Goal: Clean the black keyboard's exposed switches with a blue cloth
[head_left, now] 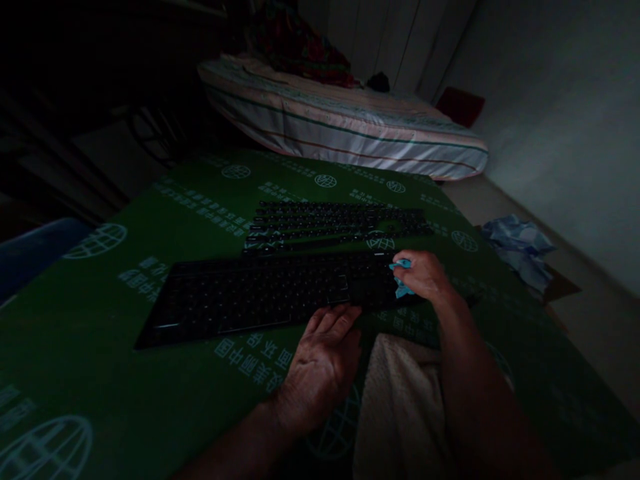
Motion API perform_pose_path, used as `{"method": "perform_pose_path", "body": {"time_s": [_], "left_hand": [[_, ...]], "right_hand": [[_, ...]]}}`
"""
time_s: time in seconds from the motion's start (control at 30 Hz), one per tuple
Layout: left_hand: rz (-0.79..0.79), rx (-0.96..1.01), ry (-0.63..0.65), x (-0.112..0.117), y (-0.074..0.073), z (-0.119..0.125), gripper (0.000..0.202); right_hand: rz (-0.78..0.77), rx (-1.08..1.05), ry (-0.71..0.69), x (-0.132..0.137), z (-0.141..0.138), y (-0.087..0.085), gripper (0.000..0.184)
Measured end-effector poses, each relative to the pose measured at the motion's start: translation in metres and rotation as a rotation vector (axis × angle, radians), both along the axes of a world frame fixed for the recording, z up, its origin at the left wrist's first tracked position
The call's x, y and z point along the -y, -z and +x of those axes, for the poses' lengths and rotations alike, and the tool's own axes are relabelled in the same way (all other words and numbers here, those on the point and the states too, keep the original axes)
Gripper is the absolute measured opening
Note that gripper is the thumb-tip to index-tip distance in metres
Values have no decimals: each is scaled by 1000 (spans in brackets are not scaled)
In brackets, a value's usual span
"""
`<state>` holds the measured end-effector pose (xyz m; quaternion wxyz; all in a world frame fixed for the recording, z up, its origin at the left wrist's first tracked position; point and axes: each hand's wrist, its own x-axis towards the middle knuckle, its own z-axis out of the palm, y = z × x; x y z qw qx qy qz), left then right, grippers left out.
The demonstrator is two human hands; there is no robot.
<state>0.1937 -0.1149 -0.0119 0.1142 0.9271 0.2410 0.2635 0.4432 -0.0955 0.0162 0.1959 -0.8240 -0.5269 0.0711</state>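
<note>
A black keyboard base lies across the green table, and its sockets seem to be without caps. My left hand rests with flat, stretched fingers at its near edge, gripping nothing. Over the base's right end, my right hand is closed around a crumpled turquoise cloth, which touches the number-pad area. Behind the base, loose black keycaps are laid out in rows. The dim light hides finer detail.
The green printed cover spreads under everything. A beige towel lies near my right forearm. Beyond the table stands a bed with a striped sheet. Crumpled plastic is on the floor at right, and a blue seat edge shows at left.
</note>
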Motion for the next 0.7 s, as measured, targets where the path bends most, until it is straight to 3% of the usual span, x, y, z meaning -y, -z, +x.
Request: {"method": "perform_pose_path", "body": {"time_s": [0.23, 0.4, 0.7], "left_hand": [[21, 18, 2, 1, -3, 0, 19], [6, -6, 3, 0, 0, -1, 16], [-6, -13, 1, 1, -3, -1, 17]], "right_hand": [[-8, 12, -33, 0, -2, 0, 19], [16, 47, -130, 1, -2, 1, 19], [-44, 217, -171, 2, -3, -4, 19]]}}
